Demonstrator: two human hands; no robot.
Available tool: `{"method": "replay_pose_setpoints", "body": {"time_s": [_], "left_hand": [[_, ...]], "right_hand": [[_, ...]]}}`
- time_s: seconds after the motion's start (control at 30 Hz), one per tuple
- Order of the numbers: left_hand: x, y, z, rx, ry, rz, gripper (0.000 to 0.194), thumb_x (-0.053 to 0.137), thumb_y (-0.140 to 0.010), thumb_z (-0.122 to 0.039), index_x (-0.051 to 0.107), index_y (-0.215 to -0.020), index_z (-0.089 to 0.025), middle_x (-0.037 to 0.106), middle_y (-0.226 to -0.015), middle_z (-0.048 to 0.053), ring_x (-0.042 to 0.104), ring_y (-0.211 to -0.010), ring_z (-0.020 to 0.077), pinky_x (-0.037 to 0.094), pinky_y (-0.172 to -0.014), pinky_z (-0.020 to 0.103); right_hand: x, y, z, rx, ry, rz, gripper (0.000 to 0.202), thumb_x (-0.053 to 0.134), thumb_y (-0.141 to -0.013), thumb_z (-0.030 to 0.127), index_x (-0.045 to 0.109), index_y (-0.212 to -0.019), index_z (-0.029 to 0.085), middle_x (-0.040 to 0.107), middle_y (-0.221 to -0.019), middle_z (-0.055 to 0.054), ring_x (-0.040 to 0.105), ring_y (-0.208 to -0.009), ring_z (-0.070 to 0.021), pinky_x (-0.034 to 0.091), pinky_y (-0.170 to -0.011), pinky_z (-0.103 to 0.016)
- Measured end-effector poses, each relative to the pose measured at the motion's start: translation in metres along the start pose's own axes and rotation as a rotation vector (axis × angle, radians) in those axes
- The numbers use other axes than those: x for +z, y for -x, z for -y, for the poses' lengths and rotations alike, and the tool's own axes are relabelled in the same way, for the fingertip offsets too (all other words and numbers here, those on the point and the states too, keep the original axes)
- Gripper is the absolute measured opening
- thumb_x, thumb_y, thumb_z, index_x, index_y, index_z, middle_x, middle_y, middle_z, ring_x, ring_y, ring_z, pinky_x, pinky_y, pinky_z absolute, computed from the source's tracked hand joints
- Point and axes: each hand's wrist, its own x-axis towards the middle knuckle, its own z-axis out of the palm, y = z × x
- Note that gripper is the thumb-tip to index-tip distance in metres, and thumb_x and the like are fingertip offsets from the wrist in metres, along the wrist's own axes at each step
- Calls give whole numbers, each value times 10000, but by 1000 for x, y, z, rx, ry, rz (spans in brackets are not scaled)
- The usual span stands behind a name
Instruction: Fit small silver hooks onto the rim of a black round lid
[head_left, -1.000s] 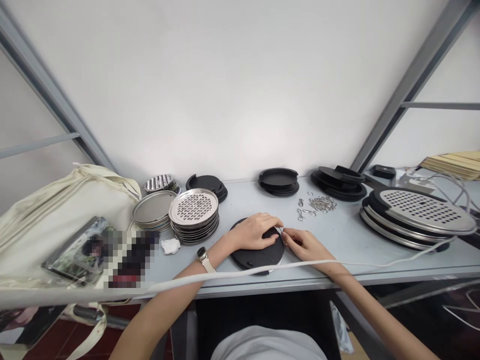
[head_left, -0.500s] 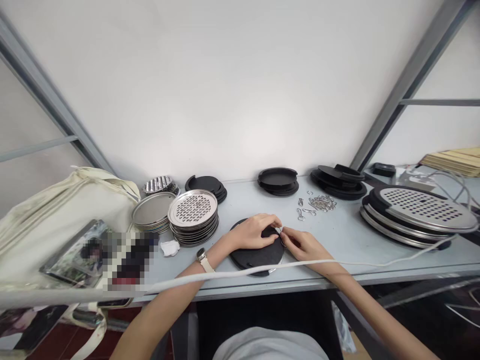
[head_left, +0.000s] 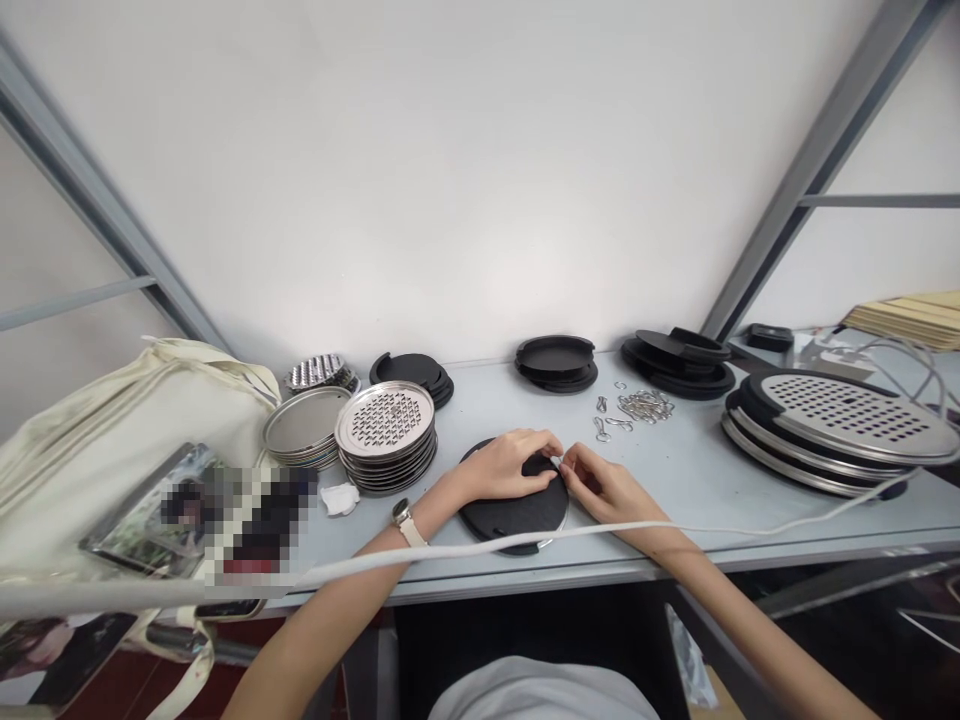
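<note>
A black round disc (head_left: 510,520) with a thin shiny rim at its lower right lies on the table in front of me. My left hand (head_left: 517,463) is over its upper part, thumb and fingers curved in a grip on it. At the disc's right edge my right hand (head_left: 604,485) is closed in a pinch. A small pale or metallic bit shows between both sets of fingertips, too small to name. Behind my right hand is a loose pile of metal snap hooks (head_left: 645,406), with a few single hooks (head_left: 602,430) beside it.
Perforated metal grater discs (head_left: 386,430) and plain metal discs (head_left: 300,425) are stacked left. Black discs (head_left: 555,362) line the wall, with another stack (head_left: 675,365) farther right. Black-and-metal discs (head_left: 832,430) are piled at right. A white cable (head_left: 480,545) crosses before my forearms.
My right fingertips have shifted very slightly at the disc's edge, with the pinch kept. My left hand stays on the disc, and the objects around it are unchanged.
</note>
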Motion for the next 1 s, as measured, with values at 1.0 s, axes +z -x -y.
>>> {"method": "replay_pose_setpoints", "body": {"time_s": [1.0], "left_hand": [[2, 0, 3, 9, 44, 1, 243, 493, -831, -127, 489, -1066, -189, 616, -1012, 38, 578, -967, 149, 438, -890, 283]], "right_hand": [[-2, -1, 2, -70, -85, -59, 105, 409, -904, 301, 453, -963, 226, 585, -825, -13, 573, -757, -165, 448, -723, -289]]}}
